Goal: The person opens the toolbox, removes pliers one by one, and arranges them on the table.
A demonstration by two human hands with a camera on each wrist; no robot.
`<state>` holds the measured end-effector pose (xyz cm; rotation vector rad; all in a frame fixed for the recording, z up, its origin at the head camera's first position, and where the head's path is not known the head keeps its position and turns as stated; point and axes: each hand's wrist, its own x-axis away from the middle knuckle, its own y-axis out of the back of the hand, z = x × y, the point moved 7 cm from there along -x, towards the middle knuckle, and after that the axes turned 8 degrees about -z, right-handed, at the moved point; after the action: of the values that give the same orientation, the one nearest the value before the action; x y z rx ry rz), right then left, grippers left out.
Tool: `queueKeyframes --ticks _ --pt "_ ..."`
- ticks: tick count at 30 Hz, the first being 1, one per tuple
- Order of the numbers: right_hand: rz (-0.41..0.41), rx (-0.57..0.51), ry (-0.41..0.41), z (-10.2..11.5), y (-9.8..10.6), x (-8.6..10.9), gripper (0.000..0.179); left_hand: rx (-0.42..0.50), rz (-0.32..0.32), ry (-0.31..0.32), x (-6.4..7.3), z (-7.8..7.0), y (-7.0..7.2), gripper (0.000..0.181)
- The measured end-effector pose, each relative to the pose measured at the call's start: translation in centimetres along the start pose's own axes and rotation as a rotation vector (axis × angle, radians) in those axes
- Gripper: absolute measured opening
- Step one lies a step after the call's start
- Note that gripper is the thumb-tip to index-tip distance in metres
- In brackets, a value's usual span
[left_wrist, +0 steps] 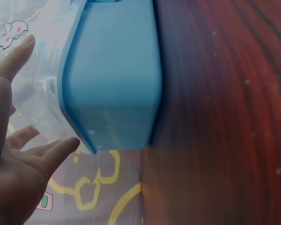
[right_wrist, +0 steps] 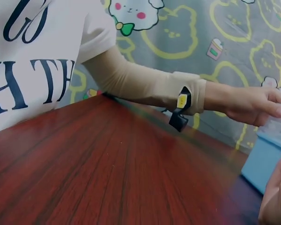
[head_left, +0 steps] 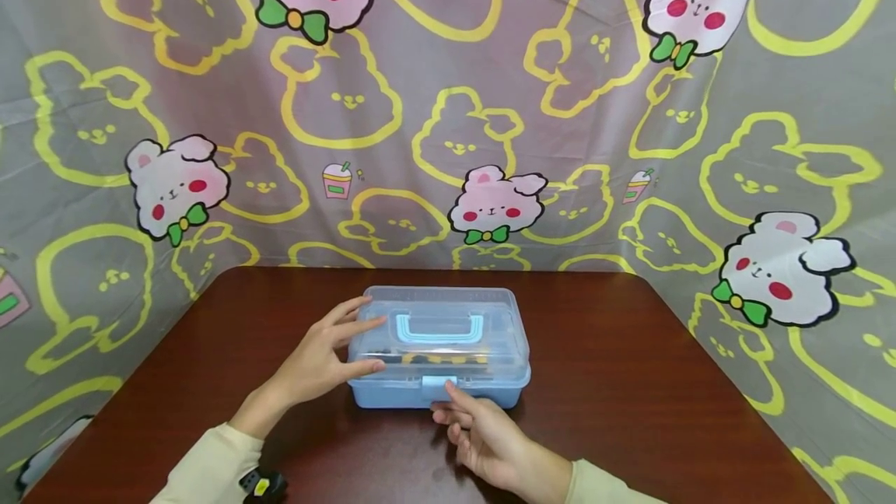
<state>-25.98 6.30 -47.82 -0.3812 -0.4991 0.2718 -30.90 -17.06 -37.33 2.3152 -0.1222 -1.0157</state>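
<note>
Looking from the head view, the left hand (head_left: 322,360) spreads round the left end of a blue box (head_left: 392,393), and the right hand (head_left: 493,442) comes to its front edge from below. Just beyond the right thumb's tip sits the latch (head_left: 434,386), and farther out, between the two hands' reach, the clear lid (head_left: 444,350) lies down on the base with its handle (head_left: 439,337) on top. Good handling here, I judge, means working the latch with the thumb alone while the left hand braces the box, so that it neither slides nor tips. The left fingers are parted and nearly straight, clasping nothing. The right thumb is extended, touching or almost touching the latch; the other fingers bend loosely beneath it, apparently around nothing.

The left wrist view shows the lid within the spread of the left hand, thumb to one side and fingers to the other. One fingertip is at the lid's rim; firm contact cannot be confirmed. Light, even pressure there should suffice.

In the right wrist view, only part of the right hand shows, close beside the box; its contact is out of sight. The left hand lies across from it, at the lid.
</note>
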Motion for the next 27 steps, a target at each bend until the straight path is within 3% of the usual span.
queueKeyframes --ticks 8,17,27 --pt "0.018 -0.050 -0.012 -0.18 0.19 -0.15 0.069 0.009 -0.006 0.006 0.01 -0.08 -0.07 0.062" --pt "-0.054 -0.056 0.008 -0.07 0.36 -0.14 0.075 0.002 -0.016 0.018 0.06 -0.01 -0.25 0.063" --pt "-0.123 0.013 0.054 0.13 0.30 0.32 0.082 -0.004 -0.021 0.000 -0.13 -0.02 -0.08 0.062"
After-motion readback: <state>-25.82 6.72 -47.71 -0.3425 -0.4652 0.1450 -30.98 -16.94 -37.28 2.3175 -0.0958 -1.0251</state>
